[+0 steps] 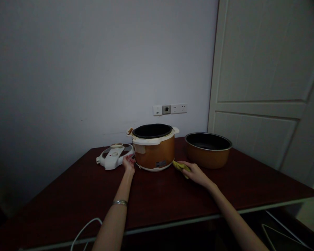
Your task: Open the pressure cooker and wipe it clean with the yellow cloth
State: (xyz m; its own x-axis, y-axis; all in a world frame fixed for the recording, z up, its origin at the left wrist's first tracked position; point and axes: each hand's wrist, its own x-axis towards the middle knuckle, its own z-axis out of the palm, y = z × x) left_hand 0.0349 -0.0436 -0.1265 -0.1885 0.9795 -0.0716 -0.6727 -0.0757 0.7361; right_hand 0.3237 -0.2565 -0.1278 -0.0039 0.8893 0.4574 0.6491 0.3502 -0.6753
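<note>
An orange-brown electric cooker body (154, 153) with a white rim and a black interior stands upright on the dark red table. Beside its lower left side is my left hand (129, 163), palm partly turned up and fingers bent. Dim light hides whether those fingers touch or grip the cooker. My right hand (196, 172) is closed around a crumpled yellow-green cloth (181, 167), whose tip reaches the cooker's lower right edge. The white cooker lid (115, 156) lies to the left, just behind my left hand.
An orange-brown pot with a dark inside (208, 153) sits right of the cooker. Wall sockets (178, 108) are behind, and a white panelled door (259, 87) rises at the right. A white cord (81, 230) loops over the table's front edge (172, 225).
</note>
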